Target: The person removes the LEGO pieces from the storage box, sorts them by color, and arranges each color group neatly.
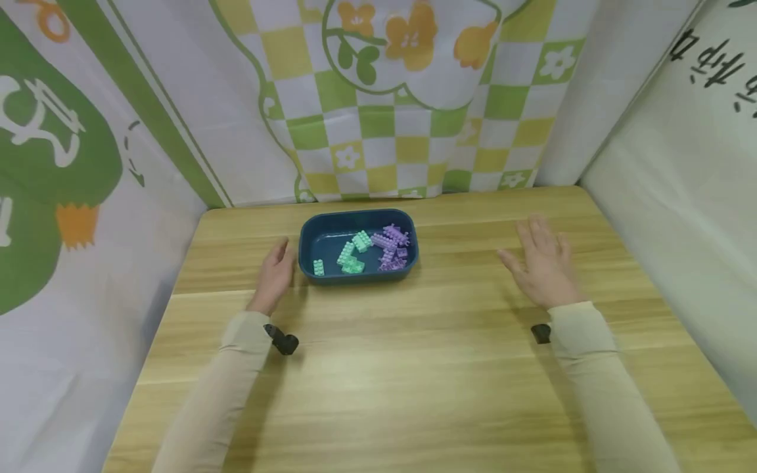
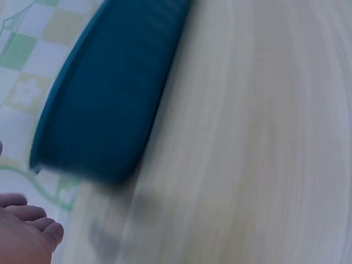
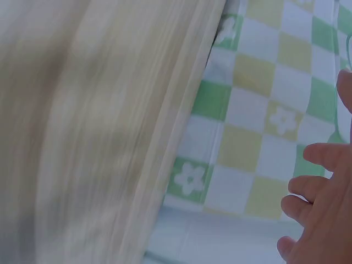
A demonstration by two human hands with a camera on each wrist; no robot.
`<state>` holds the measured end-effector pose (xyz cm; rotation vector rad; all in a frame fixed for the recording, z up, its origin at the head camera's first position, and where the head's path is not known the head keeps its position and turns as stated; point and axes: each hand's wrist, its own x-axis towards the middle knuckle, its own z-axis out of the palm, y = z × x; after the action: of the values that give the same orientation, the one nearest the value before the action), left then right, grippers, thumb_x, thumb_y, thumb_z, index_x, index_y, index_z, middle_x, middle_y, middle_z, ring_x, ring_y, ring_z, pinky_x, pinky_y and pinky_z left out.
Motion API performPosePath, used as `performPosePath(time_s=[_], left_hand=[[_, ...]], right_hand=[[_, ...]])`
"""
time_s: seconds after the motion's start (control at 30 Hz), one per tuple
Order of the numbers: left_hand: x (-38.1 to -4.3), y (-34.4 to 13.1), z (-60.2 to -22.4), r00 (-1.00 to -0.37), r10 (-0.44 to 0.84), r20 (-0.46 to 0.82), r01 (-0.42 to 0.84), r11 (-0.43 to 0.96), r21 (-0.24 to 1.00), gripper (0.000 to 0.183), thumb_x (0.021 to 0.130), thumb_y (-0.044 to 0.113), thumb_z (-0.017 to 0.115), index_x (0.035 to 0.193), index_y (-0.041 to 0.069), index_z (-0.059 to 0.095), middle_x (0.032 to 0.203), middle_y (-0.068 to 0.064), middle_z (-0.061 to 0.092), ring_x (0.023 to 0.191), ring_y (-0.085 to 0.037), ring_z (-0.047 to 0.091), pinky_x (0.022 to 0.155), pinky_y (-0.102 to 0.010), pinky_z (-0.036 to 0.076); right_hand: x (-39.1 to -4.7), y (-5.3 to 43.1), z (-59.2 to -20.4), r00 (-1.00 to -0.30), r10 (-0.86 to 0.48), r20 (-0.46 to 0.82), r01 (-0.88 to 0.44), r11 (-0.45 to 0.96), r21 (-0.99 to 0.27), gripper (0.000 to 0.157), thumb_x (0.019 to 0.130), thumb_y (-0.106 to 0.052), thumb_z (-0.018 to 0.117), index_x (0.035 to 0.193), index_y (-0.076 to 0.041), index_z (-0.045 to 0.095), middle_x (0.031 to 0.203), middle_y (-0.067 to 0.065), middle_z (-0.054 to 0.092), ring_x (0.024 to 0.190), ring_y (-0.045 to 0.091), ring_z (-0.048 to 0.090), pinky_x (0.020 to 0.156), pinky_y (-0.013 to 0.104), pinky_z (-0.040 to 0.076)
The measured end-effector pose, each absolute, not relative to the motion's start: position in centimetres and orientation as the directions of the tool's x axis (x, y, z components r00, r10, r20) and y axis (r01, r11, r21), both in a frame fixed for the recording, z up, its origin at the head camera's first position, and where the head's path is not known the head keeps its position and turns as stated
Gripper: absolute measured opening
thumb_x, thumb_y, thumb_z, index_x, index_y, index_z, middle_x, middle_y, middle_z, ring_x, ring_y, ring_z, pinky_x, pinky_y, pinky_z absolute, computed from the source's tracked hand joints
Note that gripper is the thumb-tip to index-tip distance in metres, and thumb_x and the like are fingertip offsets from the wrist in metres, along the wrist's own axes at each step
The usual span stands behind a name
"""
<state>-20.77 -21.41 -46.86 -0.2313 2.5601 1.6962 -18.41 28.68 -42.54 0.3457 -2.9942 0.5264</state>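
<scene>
A dark blue plastic basin (image 1: 331,279) stands toward the back of the wooden table, left of the middle. Inside it lie mint-green toy bricks (image 1: 346,253) on the left and middle, and purple toy bricks (image 1: 387,244) at the right end. My left hand (image 1: 275,274) is just left of the basin, fingers extended and holding nothing; contact with the wall is not visible. The left wrist view shows the outer wall of the basin (image 2: 110,93) apart from the fingers. On the right, my right hand (image 1: 543,266) hovers over the table with spread fingers, nothing in it.
The wooden table (image 1: 414,374) ends at a back edge against a checkered, flowered cloth (image 1: 408,131). White printed cloth hangs along the left side (image 1: 165,230) and a white sheet along the right (image 1: 668,177). A small black camera is strapped at each wrist.
</scene>
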Motion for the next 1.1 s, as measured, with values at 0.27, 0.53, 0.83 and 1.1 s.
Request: performPosePath(time_s=[0.27, 0.53, 0.83, 1.1], left_hand=[[-22.7, -18.5, -48.2, -0.959, -0.230, -0.164, -0.173, 0.017, 0.985, 0.072, 0.093, 0.011, 0.058, 0.155, 0.007, 0.020, 0.160, -0.005, 0.020, 0.146, -0.016, 0.017, 0.116, -0.027, 0.020], [-23.3, -17.7, -49.5, -0.952, -0.280, -0.124, -0.116, -0.046, 0.992, 0.071, 0.087, -0.006, 0.054, 0.152, 0.004, 0.029, 0.159, -0.005, 0.026, 0.145, -0.014, 0.020, 0.115, -0.024, 0.021], [-23.6, -17.7, -49.7, -0.949, -0.291, -0.118, -0.130, 0.020, 0.991, 0.085, 0.073, -0.017, 0.041, 0.153, 0.011, 0.031, 0.158, -0.002, 0.027, 0.143, -0.014, 0.018, 0.114, -0.030, 0.023], [-24.2, -17.7, -50.0, -0.949, -0.293, -0.114, -0.132, 0.043, 0.990, 0.080, 0.077, -0.017, 0.037, 0.153, 0.009, 0.030, 0.157, -0.004, 0.028, 0.144, -0.016, 0.018, 0.117, -0.030, 0.016]], right_hand=[[-20.1, 24.4, -43.2, -0.954, -0.254, 0.160, -0.298, 0.856, -0.422, 0.075, 0.100, -0.054, 0.034, 0.156, -0.007, 0.014, 0.161, 0.019, 0.000, 0.146, 0.039, -0.001, 0.111, 0.066, -0.003], [-21.8, 19.5, -44.5, -0.864, -0.283, 0.416, -0.459, 0.783, -0.421, 0.052, 0.099, -0.036, 0.052, 0.137, -0.001, 0.049, 0.131, 0.020, 0.051, 0.121, 0.038, 0.043, 0.104, 0.056, 0.032], [-23.8, 12.8, -44.0, -0.847, -0.412, 0.335, -0.521, 0.765, -0.377, 0.047, 0.095, -0.031, 0.060, 0.131, 0.000, 0.056, 0.116, 0.016, 0.058, 0.106, 0.031, 0.050, 0.093, 0.047, 0.043], [-26.6, 8.3, -44.8, -0.881, -0.445, 0.162, -0.473, 0.822, -0.318, 0.047, 0.094, -0.030, 0.063, 0.126, 0.005, 0.060, 0.109, 0.017, 0.056, 0.103, 0.031, 0.049, 0.090, 0.043, 0.047]])
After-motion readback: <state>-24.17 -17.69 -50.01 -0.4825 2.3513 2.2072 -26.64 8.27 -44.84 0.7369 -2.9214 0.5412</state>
